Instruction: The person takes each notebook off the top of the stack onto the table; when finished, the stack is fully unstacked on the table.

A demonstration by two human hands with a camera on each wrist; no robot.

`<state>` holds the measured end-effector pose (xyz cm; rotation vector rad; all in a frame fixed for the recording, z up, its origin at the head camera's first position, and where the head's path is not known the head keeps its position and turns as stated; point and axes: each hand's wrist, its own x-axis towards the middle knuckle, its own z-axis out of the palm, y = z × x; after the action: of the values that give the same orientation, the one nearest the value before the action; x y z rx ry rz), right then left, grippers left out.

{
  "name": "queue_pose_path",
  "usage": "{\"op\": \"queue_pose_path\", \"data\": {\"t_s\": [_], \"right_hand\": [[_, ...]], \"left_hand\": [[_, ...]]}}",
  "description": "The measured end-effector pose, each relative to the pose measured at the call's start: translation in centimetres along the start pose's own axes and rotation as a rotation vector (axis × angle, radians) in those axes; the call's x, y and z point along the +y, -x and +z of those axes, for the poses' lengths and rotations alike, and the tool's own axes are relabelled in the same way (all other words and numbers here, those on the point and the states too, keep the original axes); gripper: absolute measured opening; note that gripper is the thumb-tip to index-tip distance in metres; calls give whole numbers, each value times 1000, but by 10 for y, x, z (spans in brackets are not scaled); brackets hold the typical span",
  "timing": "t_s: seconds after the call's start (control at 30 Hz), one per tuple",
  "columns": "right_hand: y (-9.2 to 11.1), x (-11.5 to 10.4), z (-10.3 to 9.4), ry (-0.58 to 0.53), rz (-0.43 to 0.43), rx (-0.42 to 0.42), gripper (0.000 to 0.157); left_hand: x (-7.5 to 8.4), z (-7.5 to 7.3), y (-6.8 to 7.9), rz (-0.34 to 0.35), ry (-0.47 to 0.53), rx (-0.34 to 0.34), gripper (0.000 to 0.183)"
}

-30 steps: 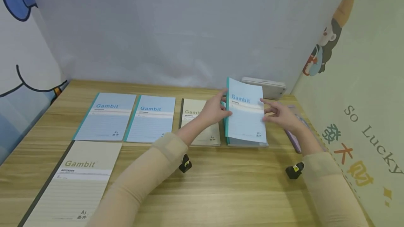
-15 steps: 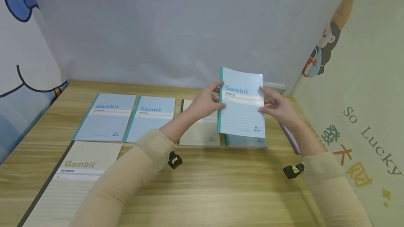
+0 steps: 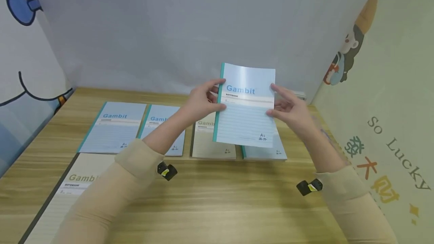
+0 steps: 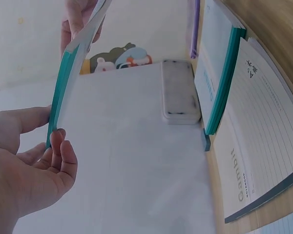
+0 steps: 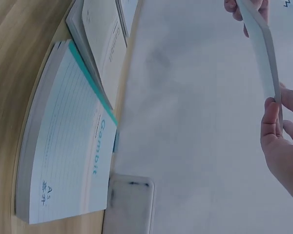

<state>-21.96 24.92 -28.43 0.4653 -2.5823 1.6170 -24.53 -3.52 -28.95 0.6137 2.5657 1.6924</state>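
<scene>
A light blue notebook (image 3: pixel 245 104) with a teal spine is held up above the table between both hands, its cover turned to the head camera. My left hand (image 3: pixel 201 101) pinches the spine edge, thumb in front and fingers behind. On the opposite edge, my right hand (image 3: pixel 293 112) pinches it the same way. Below and partly hidden by it lie a stack of blue notebooks (image 3: pixel 266 151) and a cream notebook stack (image 3: pixel 211 148) with a dark spine. In the left wrist view the raised notebook (image 4: pixel 63 92) appears edge-on, well apart from the stacks.
To the left lie two blue notebooks (image 3: pixel 115 131) (image 3: pixel 175 148) in a row, with a larger cream notebook (image 3: pixel 51 206) nearer the front edge. A whitish case (image 4: pixel 179 92) stands against the back cloth. A purple item (image 4: pixel 194 29) lies by the right wall.
Both hands have lifted the blue notebook off the right-hand stack and carried it up and leftward, uncovering the notebooks beneath. The other notebooks have stayed in place.
</scene>
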Motion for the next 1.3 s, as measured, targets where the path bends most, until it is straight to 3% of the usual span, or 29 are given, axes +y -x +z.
{"op": "queue_pose_path", "data": {"t_s": [0.27, 0.47, 0.67, 1.0, 1.3], "right_hand": [[3, -23, 25, -102, -59, -16, 74], [8, -33, 43, -81, -119, -69, 77], [8, -30, 64, -51, -227, -150, 78], [26, -25, 107, 30, -258, -220, 72], [38, -10, 148, 51, -186, -290, 70]], "left_hand": [[3, -30, 20, -1, -41, 19, 65], [-1, -49, 40, 41, -117, 22, 65], [-14, -60, 64, 107, -258, 21, 69], [-47, -75, 110, 45, -317, -37, 67], [-80, -80, 141, -59, -411, -101, 71]]}}
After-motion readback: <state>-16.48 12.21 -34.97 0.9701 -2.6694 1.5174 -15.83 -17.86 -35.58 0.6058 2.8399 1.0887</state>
